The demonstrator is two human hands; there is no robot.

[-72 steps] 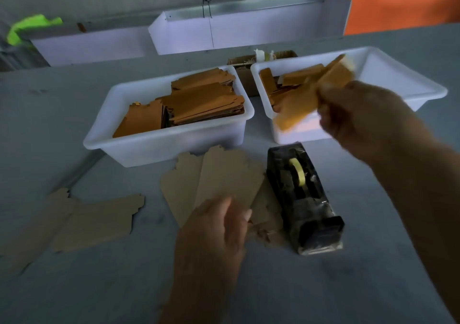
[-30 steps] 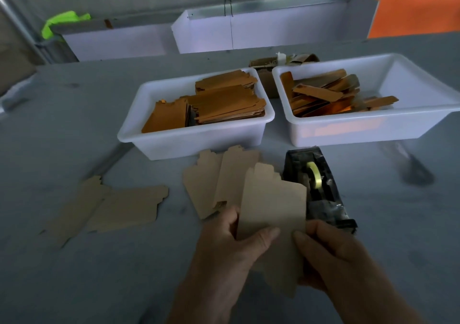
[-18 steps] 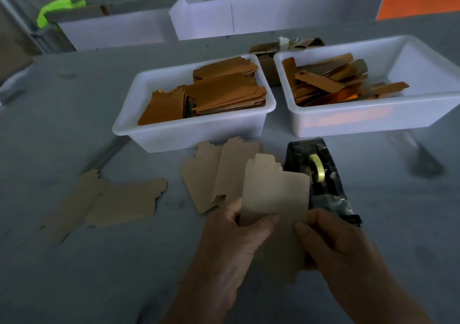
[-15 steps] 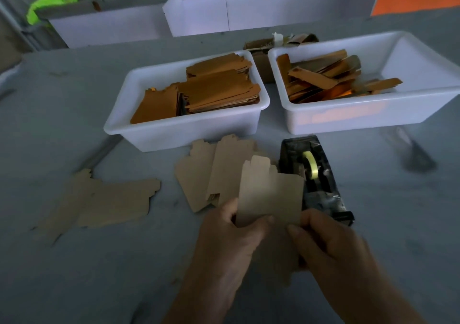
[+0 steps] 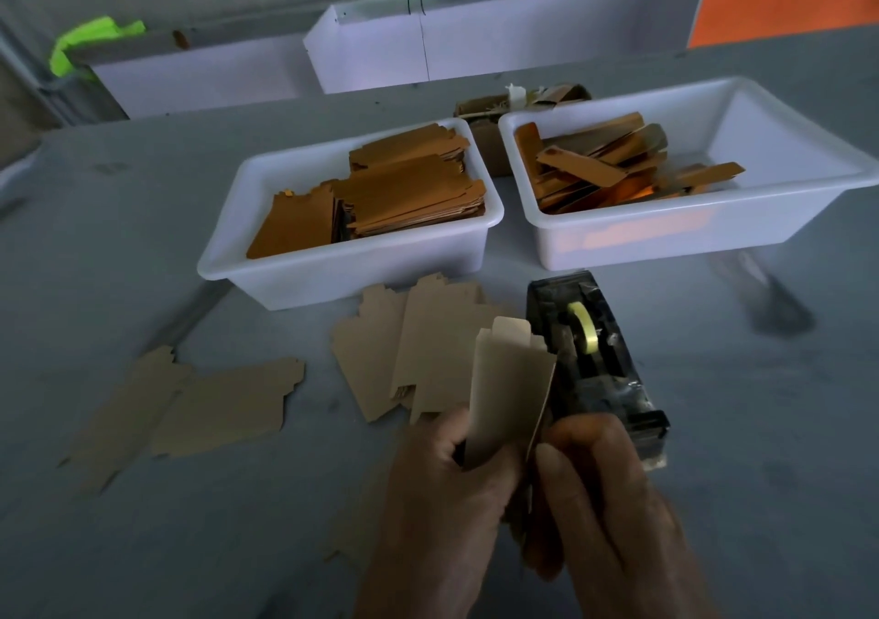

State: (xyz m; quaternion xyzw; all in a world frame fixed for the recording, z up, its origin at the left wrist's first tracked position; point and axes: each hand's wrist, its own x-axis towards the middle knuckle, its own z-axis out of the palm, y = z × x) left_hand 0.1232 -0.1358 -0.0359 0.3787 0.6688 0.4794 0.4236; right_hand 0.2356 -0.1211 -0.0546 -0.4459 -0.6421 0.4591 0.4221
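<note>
Both hands hold one flat brown cardboard blank (image 5: 509, 390) upright above the grey table, bent along a vertical crease into two panels. My left hand (image 5: 452, 490) grips its left panel from the side, thumb in front. My right hand (image 5: 604, 499) pinches the right panel's lower edge. Close behind my right hand lies a black tape dispenser (image 5: 594, 357) with a yellow tape roll. Two more flat blanks (image 5: 409, 352) lie overlapping on the table just beyond my left hand.
A white tub (image 5: 295, 276) of stacked flat blanks stands behind, and a second white tub (image 5: 713, 233) of folded pieces to its right. More blanks (image 5: 190, 404) lie at the left. A small open carton (image 5: 485, 114) sits behind the tubs.
My right hand dropped a piece in the right tub and came back. Both hands took up a flat blank, which is now folded along its crease rather than flat.
</note>
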